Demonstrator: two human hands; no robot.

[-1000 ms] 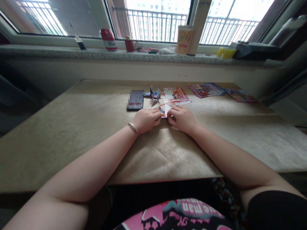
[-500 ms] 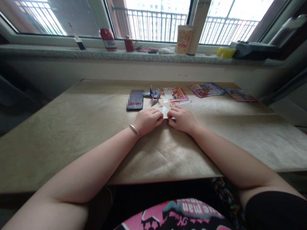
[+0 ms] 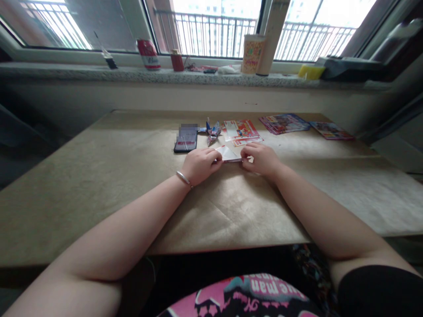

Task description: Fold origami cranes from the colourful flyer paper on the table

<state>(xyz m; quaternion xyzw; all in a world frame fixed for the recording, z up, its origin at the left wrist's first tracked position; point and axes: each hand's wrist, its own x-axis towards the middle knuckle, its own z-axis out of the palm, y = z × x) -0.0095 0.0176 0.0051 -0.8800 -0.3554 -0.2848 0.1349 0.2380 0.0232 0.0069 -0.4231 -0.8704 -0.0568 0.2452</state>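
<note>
A small white sheet of paper (image 3: pixel 230 154), folded along its near edge, lies on the table between my hands. My left hand (image 3: pixel 202 165) pinches its left end, a silver bangle at the wrist. At the right end, the fingers of my right hand (image 3: pixel 259 159) are closed on the paper's corner. Just beyond my left hand lies a phone (image 3: pixel 187 140) with its screen lit. Beside the phone sits a folded paper figure (image 3: pixel 212 133) with pointed tips. Red and white printed sheets (image 3: pixel 243 130) lie behind the paper.
A stack of colourful printed papers (image 3: pixel 284 123) and another printed pile (image 3: pixel 332 130) lie at the table's back right. On the windowsill (image 3: pixel 125 75) behind stand a red can (image 3: pixel 148 55), a red lighter-like object (image 3: pixel 177 60), a patterned cup (image 3: pixel 253 53) and a yellow item (image 3: pixel 310 71).
My right hand has slid to the right along the paper's near edge, and my left hand slightly left. More of the white paper shows between them.
</note>
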